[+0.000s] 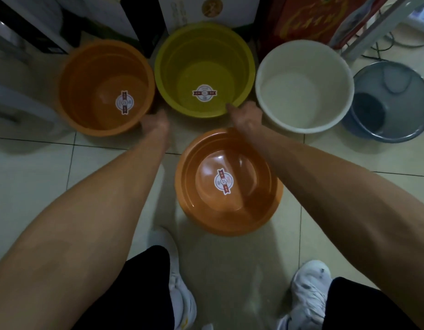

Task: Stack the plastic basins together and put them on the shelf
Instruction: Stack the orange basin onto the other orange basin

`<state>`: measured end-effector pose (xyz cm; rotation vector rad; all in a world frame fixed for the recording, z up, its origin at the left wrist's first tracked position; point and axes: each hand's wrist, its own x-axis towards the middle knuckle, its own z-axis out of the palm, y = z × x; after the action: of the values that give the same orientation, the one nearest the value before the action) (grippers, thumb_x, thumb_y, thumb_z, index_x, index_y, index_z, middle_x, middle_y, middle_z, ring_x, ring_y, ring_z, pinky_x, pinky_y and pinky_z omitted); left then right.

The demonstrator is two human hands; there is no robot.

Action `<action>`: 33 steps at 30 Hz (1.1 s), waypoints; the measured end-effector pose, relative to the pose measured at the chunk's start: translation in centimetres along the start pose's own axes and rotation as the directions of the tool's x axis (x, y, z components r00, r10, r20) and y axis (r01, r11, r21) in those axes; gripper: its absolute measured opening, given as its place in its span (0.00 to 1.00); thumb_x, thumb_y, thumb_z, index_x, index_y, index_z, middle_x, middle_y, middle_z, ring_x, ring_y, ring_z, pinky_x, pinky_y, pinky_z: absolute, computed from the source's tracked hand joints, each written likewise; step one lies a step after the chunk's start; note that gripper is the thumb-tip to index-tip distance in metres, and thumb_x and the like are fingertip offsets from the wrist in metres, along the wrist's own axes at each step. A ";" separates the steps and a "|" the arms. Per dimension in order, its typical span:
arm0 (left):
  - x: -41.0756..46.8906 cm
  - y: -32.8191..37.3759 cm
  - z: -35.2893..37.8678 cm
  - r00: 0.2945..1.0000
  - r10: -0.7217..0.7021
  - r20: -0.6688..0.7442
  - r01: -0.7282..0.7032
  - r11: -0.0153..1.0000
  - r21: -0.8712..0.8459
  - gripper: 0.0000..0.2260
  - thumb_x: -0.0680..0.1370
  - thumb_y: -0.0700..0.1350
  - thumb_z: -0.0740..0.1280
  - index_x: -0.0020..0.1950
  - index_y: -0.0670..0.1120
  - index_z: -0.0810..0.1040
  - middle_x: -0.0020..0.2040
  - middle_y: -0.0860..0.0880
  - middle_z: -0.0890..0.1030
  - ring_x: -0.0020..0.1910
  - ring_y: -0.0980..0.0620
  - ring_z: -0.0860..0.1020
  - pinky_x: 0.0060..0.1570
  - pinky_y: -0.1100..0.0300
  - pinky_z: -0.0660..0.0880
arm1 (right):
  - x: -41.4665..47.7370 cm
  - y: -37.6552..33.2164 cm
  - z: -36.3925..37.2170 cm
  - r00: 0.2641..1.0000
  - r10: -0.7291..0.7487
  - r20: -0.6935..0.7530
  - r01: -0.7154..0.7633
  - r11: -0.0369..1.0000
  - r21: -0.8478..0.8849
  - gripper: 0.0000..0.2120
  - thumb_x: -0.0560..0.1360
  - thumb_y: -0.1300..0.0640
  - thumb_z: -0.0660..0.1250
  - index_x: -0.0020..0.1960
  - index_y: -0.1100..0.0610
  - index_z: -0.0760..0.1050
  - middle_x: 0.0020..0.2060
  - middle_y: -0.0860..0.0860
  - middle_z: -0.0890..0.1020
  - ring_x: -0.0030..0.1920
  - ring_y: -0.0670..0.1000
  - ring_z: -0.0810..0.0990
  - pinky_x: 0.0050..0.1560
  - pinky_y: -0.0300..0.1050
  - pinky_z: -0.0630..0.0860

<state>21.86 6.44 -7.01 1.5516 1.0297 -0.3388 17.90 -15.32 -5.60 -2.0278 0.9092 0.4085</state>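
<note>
Currently no basins are stacked: both hands, left hand (156,122) and right hand (245,115), reach the round yellow plastic basin (204,67)'s near rim, grip undeterminable, while the orange plastic basin (227,182) in front of it waits.

Setting: a home, likely a utility or storage corner. Pale tiled floor (34,177) with dark grout lines. Plastic wash basins (106,67) stand directly on the floor. Cardboard boxes (308,17) and a white appliance (20,108) crowd the wall. Loose cables (394,41) trail beside a white rack leg (378,27).
</note>
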 end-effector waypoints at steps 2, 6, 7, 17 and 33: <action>1.3 -0.2 -0.4 0.997 -0.079 0.014 0.081 0.986 -0.148 0.22 0.78 0.53 0.69 0.71 0.48 0.75 0.59 0.45 0.84 0.52 0.46 0.84 0.56 0.54 0.83 | 0.9 -0.6 0.4 0.999 0.035 0.002 -0.035 0.998 0.044 0.32 0.78 0.40 0.68 0.71 0.63 0.75 0.68 0.61 0.80 0.67 0.62 0.79 0.65 0.49 0.75; 3.3 -0.5 0.7 0.973 -0.052 0.224 0.082 0.988 -0.127 0.28 0.76 0.52 0.75 0.73 0.46 0.73 0.60 0.44 0.85 0.52 0.47 0.87 0.47 0.51 0.86 | 2.3 -1.2 1.3 0.991 0.130 -0.006 -0.129 0.987 0.096 0.32 0.78 0.41 0.70 0.72 0.61 0.73 0.68 0.59 0.79 0.68 0.60 0.78 0.66 0.50 0.76; 3.8 -0.6 1.2 0.970 -0.049 0.239 0.081 0.989 -0.127 0.27 0.76 0.49 0.76 0.73 0.45 0.73 0.61 0.43 0.85 0.52 0.47 0.88 0.43 0.53 0.86 | 2.4 -1.1 1.4 0.990 0.143 -0.011 -0.141 0.983 0.116 0.31 0.77 0.41 0.71 0.72 0.61 0.74 0.67 0.59 0.80 0.67 0.60 0.80 0.66 0.51 0.77; 0.3 -2.6 2.7 0.950 -0.107 0.294 0.125 0.991 -0.044 0.08 0.85 0.34 0.60 0.53 0.46 0.73 0.42 0.48 0.77 0.37 0.53 0.76 0.26 0.65 0.80 | -2.9 4.5 -1.9 0.891 -0.141 0.432 0.430 0.570 -0.700 0.18 0.76 0.52 0.72 0.61 0.61 0.82 0.60 0.60 0.84 0.61 0.61 0.83 0.60 0.49 0.78; -9.8 -12.1 -7.5 0.795 -0.488 0.362 0.426 0.872 0.240 0.11 0.74 0.52 0.70 0.48 0.45 0.85 0.47 0.45 0.84 0.43 0.44 0.80 0.57 0.48 0.79 | -11.3 0.9 -16.4 0.912 -0.162 0.378 0.379 0.686 -0.621 0.18 0.75 0.60 0.65 0.64 0.57 0.81 0.59 0.59 0.84 0.59 0.61 0.82 0.59 0.54 0.79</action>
<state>4.66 8.24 -5.86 1.2569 1.0467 -1.0613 8.82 -23.85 9.89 -2.6244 0.2426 0.9613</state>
